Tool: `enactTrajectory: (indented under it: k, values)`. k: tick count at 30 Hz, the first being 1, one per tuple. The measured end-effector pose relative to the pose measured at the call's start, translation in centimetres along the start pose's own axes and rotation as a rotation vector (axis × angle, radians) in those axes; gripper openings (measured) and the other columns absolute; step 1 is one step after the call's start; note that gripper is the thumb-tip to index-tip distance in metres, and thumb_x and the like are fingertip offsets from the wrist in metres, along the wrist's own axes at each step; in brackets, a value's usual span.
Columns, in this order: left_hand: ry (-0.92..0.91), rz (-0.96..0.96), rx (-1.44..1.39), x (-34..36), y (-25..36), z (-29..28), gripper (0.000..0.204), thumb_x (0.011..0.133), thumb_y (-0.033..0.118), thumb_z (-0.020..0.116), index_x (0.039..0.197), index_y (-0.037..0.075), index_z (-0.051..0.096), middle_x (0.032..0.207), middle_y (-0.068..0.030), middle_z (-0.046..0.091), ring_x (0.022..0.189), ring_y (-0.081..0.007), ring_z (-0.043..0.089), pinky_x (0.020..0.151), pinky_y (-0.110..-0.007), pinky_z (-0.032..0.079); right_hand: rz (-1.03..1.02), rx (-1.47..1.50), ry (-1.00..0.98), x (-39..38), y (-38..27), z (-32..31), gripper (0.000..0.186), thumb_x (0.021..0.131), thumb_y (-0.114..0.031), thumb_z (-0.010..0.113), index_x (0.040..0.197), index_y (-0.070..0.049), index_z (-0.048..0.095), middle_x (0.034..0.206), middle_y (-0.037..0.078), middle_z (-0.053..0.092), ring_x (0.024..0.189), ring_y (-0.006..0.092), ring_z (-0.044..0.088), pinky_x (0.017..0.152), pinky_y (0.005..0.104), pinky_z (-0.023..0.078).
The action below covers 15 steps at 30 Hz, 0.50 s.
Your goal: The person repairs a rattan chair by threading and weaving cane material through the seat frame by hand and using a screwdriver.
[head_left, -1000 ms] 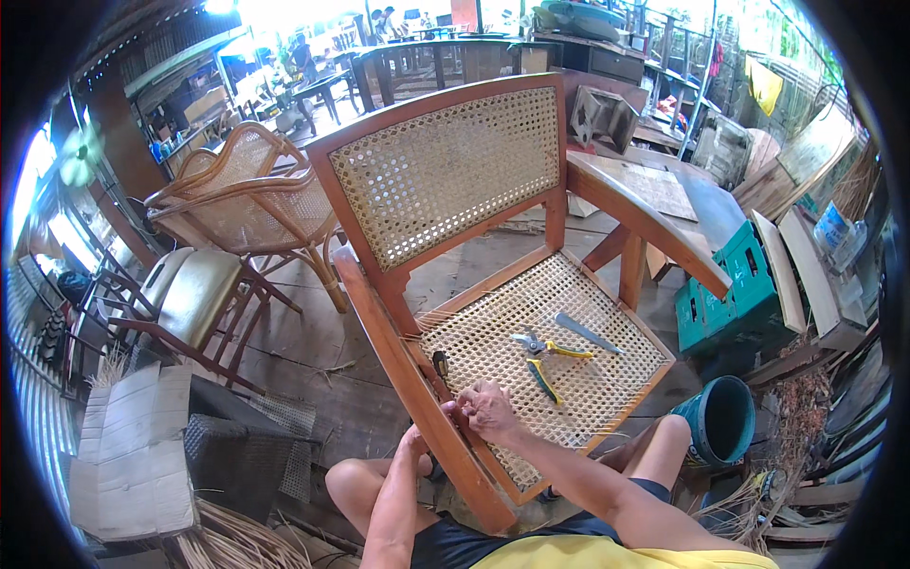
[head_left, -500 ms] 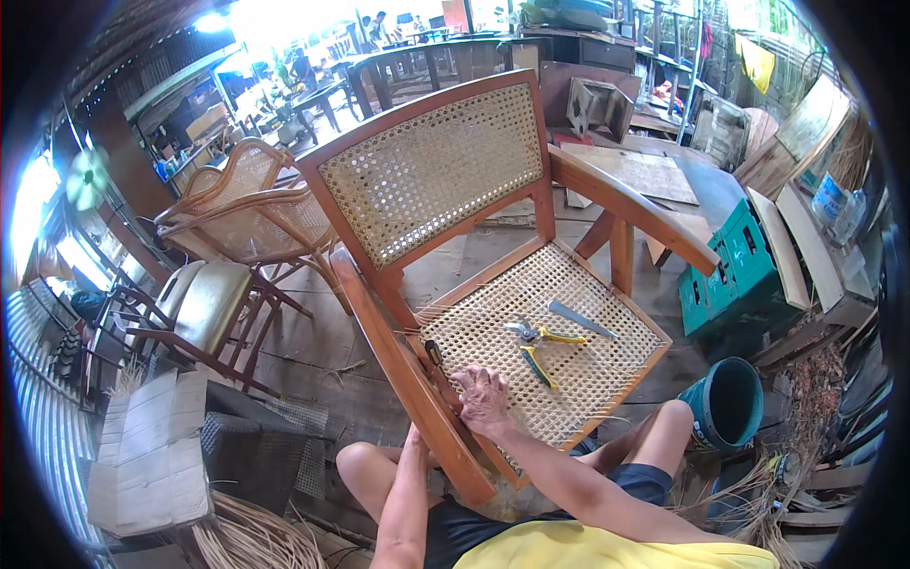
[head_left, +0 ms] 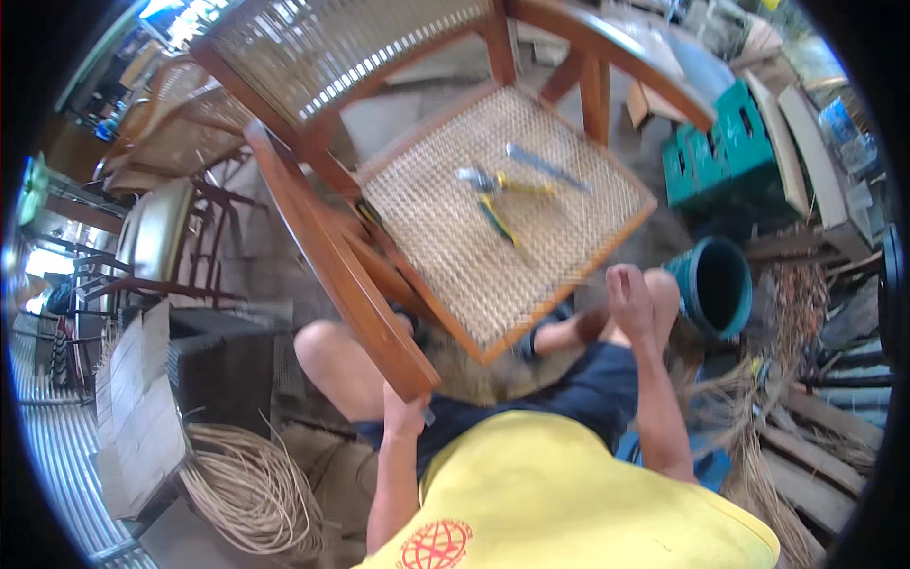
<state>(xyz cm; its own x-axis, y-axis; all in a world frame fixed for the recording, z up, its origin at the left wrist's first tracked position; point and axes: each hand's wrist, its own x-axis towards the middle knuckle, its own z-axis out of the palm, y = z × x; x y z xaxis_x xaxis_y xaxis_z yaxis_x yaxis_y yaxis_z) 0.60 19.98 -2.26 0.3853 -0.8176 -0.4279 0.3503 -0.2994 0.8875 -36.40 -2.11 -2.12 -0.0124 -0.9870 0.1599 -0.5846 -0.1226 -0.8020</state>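
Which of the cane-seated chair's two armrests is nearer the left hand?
The armrest on picture left: its front end is right at the left hand. The other armrest ends by the green crate in this view.

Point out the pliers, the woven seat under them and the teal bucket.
Pliers (head_left: 486, 183): head view, near the pivot.
Woven seat (head_left: 450, 251): head view, bare weave.
Teal bucket (head_left: 683, 284): head view, outer wall.

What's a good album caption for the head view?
Pliers on a woven chair seat, left hand at the armrest, right hand apart from it.

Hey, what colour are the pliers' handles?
The handles are yellow and dark green; the head view shows them best.
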Motion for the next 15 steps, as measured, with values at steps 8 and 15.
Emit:
enactTrajectory:
  k: [8,15]
  values:
    - [-0.181,0.59,1.001,1.7,5.2,8.4,0.026,0.107,0.022,0.049,0.122,0.003,0.059,0.105,-0.015,0.069,0.088,-0.0285,0.066,0.08,-0.034,0.052,-0.022,-0.273,-0.385,-2.1,-1.3,4.1,0.042,0.101,-0.045,0.058,0.093,-0.003,0.061,0.086,0.015,0.066,0.083,0.0312,0.066,0.077,0.0369,0.052]
    - [-0.032,0.434,1.357,4.7,7.2,13.2,0.039,0.104,0.015,0.045,0.141,0.004,0.047,0.155,-0.021,0.041,0.113,-0.0437,0.063,0.092,-0.049,0.053,0.638,0.395,-0.338,0.1,-0.9,2.6,0.052,0.098,-0.051,0.063,0.079,-0.003,0.062,0.07,0.001,0.059,0.065,0.0103,0.054,0.059,0.0313,0.045]
